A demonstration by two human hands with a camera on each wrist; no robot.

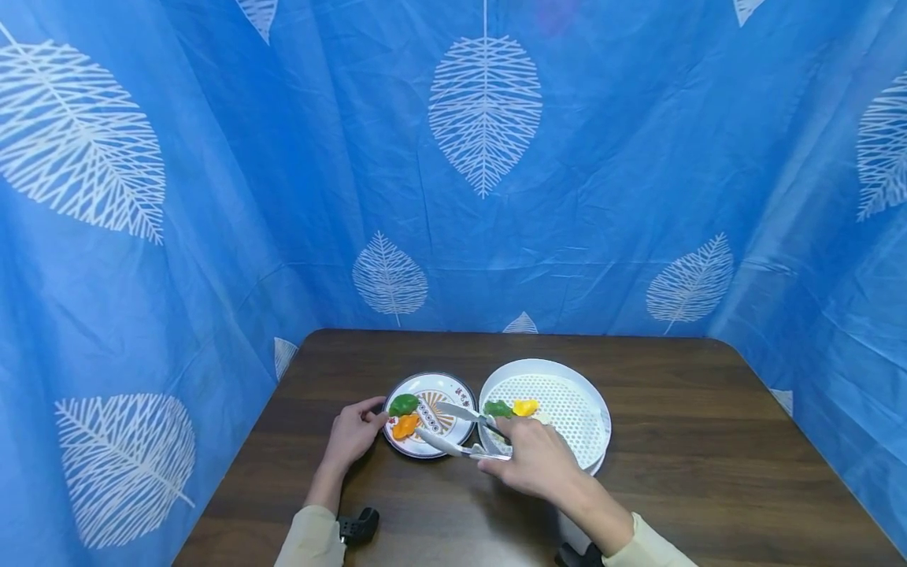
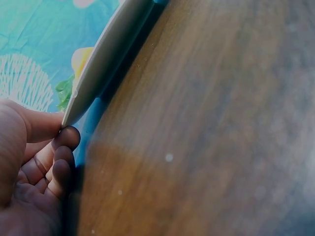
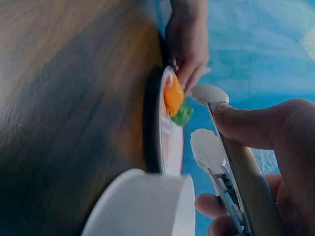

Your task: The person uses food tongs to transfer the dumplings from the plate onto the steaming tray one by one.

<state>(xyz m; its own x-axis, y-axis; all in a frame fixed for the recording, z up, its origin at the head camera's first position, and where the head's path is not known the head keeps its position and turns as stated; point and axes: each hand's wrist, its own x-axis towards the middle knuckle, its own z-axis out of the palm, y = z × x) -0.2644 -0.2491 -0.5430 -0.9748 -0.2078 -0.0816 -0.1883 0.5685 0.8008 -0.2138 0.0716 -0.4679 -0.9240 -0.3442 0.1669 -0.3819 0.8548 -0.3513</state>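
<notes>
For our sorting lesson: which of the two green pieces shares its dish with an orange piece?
The green piece on the patterned plate, beside the orange piece; the other green piece lies in the white tray, near a yellow piece.

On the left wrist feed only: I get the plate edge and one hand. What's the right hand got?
Observer: The right hand grips a pair of tongs.

Operator: Tongs closed on anything?

Observer: No, the ends are apart with nothing between them, above the plate.

Operator: Anything to the right of that plate?

Observer: Yes, a white round basket with a green piece and a yellow piece inside.
</notes>
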